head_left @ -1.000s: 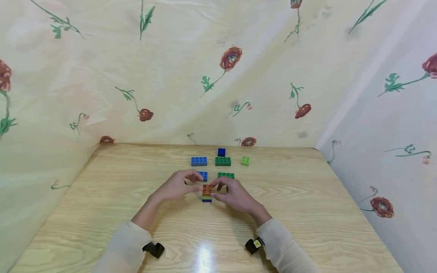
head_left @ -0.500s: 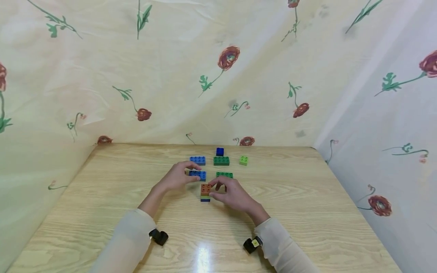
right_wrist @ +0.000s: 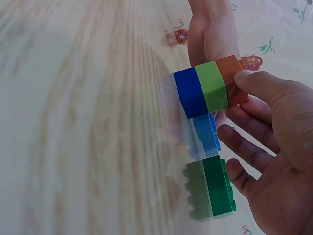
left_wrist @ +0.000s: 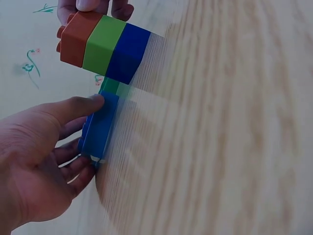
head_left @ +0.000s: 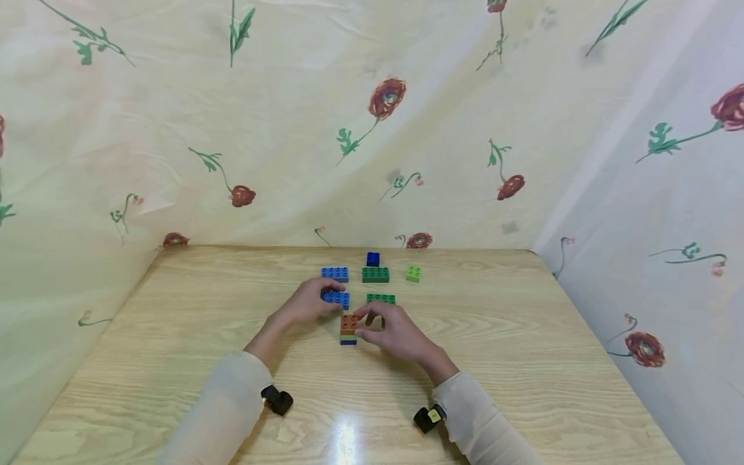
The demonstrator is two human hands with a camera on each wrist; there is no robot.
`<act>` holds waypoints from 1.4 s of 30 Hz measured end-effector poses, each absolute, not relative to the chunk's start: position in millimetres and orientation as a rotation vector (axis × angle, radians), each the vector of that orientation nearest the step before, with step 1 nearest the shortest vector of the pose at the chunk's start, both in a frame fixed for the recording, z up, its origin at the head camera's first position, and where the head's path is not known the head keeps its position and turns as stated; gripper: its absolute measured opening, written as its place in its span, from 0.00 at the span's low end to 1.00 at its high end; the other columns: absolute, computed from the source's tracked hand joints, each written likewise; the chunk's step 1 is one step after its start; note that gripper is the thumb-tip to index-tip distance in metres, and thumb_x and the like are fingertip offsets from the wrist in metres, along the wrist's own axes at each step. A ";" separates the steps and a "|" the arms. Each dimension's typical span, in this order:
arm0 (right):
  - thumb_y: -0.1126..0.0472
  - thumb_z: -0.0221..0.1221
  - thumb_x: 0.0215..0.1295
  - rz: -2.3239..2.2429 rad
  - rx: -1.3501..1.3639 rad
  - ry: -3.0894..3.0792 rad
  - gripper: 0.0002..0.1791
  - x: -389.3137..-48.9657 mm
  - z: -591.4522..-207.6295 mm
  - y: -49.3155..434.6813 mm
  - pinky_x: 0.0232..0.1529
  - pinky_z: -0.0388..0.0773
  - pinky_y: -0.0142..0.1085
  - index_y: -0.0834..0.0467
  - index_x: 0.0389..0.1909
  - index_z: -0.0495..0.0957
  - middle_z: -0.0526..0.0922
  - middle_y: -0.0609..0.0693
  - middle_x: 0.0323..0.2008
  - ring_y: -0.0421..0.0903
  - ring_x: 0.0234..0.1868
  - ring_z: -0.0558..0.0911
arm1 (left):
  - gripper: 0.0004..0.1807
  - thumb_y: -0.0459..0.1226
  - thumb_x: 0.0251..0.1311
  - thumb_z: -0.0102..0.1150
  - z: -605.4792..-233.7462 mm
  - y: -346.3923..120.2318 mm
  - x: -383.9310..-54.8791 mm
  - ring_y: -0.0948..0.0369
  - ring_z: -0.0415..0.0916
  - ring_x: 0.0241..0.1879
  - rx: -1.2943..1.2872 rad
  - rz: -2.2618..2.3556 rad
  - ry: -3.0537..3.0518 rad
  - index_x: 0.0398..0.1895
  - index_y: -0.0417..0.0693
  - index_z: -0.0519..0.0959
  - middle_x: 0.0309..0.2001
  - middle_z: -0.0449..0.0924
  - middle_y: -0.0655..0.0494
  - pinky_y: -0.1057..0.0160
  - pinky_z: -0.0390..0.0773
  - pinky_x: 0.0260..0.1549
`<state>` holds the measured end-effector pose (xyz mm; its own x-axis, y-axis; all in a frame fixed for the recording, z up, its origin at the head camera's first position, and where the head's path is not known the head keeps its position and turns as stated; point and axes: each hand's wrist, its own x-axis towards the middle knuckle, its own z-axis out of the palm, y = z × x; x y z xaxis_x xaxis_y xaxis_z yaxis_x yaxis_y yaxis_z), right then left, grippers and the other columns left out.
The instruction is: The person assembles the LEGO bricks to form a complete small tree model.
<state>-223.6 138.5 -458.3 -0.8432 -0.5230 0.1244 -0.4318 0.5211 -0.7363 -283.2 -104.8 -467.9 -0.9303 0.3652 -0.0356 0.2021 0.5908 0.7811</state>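
A small stack stands on the table: an orange brick point(head_left: 349, 323) on top, a lime green brick point(left_wrist: 102, 44) in the middle, a dark blue brick point(left_wrist: 128, 54) at the bottom. My right hand point(head_left: 398, 330) pinches the orange brick between thumb and fingers, as the right wrist view shows. Behind the stack and to its left, my left hand point(head_left: 307, 302) grips a long blue brick point(left_wrist: 101, 125), thumb on its near side and fingers at its far side and end. That brick lies on the table, partly hidden by the hand in the head view.
A long green brick point(head_left: 380, 299) lies just behind the right hand. Farther back are another blue brick point(head_left: 334, 274), a second green brick point(head_left: 375, 275), a small dark blue brick point(head_left: 373, 259) and a small lime brick point(head_left: 413, 274). Flowered cloth point(head_left: 279, 129) hangs behind the table.
My left hand has left the stack, moved back and left, and its fingers have come down around the near blue brick. My right hand stays on the orange brick.
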 end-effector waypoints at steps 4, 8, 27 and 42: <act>0.54 0.66 0.70 -1.241 -0.829 2.638 0.14 -223.6 -458.9 137.2 0.41 0.76 0.33 0.49 0.55 0.82 0.84 0.44 0.49 0.42 0.46 0.80 | 0.21 0.38 0.65 0.69 -468.3 -104.5 -282.5 0.45 0.70 0.72 0.453 1.229 2.659 0.61 0.51 0.82 0.67 0.77 0.46 0.42 0.69 0.71; 0.53 0.66 0.71 -1.245 -0.826 2.634 0.14 -223.6 -458.7 136.5 0.41 0.76 0.33 0.48 0.55 0.82 0.84 0.43 0.48 0.42 0.46 0.80 | 0.19 0.38 0.65 0.69 -468.6 -105.5 -281.9 0.45 0.71 0.71 0.452 1.211 2.681 0.59 0.50 0.83 0.66 0.78 0.46 0.42 0.69 0.70; 0.54 0.66 0.71 -1.237 -0.825 2.639 0.14 -223.3 -458.6 137.4 0.39 0.75 0.33 0.49 0.55 0.83 0.84 0.43 0.48 0.44 0.46 0.80 | 0.20 0.42 0.66 0.69 -445.1 -125.4 -255.1 0.45 0.72 0.69 0.600 1.371 2.648 0.60 0.52 0.82 0.66 0.79 0.47 0.39 0.71 0.68; 0.55 0.66 0.71 -1.243 -0.831 2.626 0.14 -222.5 -457.1 137.7 0.40 0.76 0.33 0.50 0.55 0.82 0.85 0.46 0.49 0.45 0.47 0.80 | 0.18 0.40 0.66 0.70 -433.2 -127.8 -223.8 0.55 0.80 0.55 0.667 1.415 2.549 0.58 0.55 0.83 0.57 0.83 0.54 0.53 0.81 0.54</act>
<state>-222.5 137.7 -457.1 -0.8422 -0.5252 0.1215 -0.4270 0.5124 -0.7450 -223.8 -127.8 -433.2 -0.8897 0.4491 0.0819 0.3069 0.4556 0.8356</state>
